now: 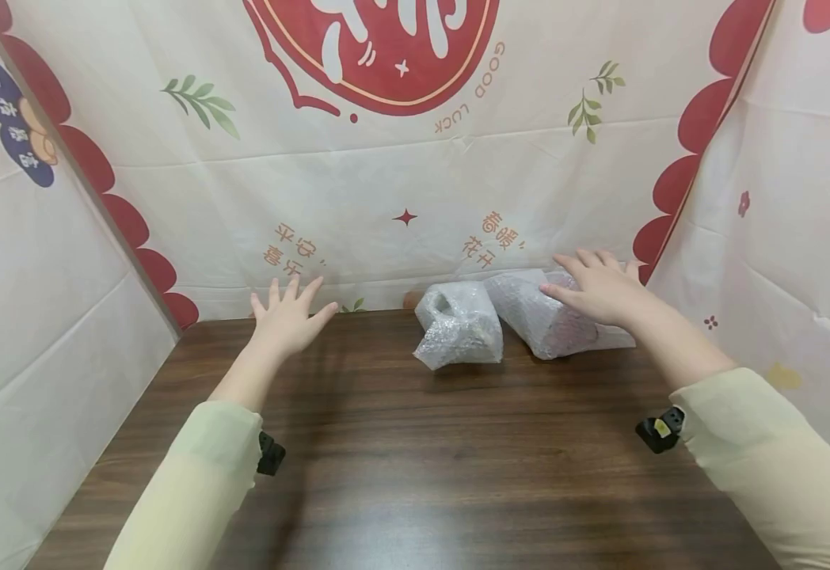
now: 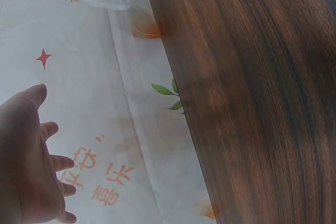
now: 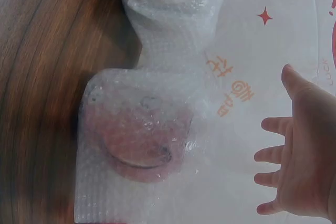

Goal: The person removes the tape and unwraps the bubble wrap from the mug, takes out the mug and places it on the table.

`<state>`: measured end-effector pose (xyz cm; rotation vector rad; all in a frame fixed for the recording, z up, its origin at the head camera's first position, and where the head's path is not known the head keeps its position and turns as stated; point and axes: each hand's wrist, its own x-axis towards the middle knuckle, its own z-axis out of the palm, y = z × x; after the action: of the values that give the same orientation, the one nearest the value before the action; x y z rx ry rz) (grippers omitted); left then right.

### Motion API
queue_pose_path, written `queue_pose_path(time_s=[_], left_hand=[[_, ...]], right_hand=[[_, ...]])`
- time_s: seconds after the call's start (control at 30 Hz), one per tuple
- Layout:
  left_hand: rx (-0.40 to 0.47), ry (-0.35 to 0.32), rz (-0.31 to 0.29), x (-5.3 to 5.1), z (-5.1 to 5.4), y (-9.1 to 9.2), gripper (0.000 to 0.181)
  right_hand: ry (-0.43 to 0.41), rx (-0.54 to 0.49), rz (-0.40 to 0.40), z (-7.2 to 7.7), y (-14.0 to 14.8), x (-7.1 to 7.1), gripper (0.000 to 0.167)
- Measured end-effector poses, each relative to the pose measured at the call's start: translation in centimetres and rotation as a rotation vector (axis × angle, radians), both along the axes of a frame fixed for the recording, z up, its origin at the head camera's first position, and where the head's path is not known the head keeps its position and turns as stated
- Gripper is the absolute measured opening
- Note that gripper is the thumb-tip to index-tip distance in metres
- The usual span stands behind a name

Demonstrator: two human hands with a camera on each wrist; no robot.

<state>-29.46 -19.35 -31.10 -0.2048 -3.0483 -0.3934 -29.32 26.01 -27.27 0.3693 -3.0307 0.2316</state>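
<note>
Two bundles of bubble wrap lie at the back of the dark wooden table. The left bundle (image 1: 461, 324) is whitish, with a loose flap and an opening facing left. Beside it, the right bundle (image 1: 553, 321) has a pinkish-red thing inside; in the right wrist view, this wrapped thing (image 3: 144, 140) shows a curved dark line, but its kind cannot be made out. My left hand (image 1: 283, 321) hovers over the back left of the table, fingers spread, holding nothing. Above the right bundle is my right hand (image 1: 600, 289), fingers spread and apart from the wrap in the right wrist view.
The wooden table (image 1: 401, 467) reaches back to a white printed cloth (image 1: 358, 182) hung behind it. Similar cloth walls (image 1: 37, 332) stand at both sides. Small black devices (image 1: 660, 430) are strapped at both wrists.
</note>
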Motion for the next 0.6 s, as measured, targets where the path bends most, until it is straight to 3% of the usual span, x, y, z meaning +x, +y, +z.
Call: queue_pose_path(time_s=[0.23,0.6], left_hand=[[0.049,0.005,-0.01,0.2,0.3,0.8,0.074],[0.163,0.057,-0.062,-0.2,-0.5,2.7,0.071]], right_hand=[[-0.003,0.0,0.008,-0.1,-0.6,0.1,0.085],[0.066,-0.084,0.063,-1.2,-2.3,0.4,0.074]])
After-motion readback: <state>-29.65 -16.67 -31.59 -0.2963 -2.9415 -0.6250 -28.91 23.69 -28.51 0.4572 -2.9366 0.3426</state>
